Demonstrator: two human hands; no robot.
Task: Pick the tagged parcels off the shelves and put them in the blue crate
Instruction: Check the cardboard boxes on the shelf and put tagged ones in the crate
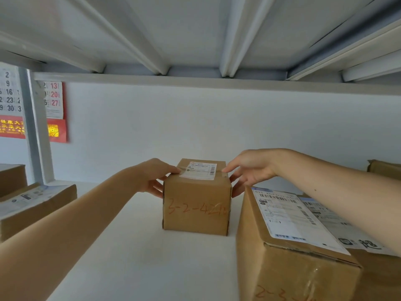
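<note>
Two hands are flanking the tagged parcel (196,206) standing on the shelf (130,253), left hand (152,177) and right hand (249,170) each laying wide, straight fingers (157,189) against a side face, probably to squeeze and lift it.

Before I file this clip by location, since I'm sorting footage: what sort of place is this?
Probably a parcel storeroom or pickup depot: labelled cardboard parcels with handwritten codes, like the small box and the large parcel, sit on white metal shelving, with a wall calendar behind.
</note>
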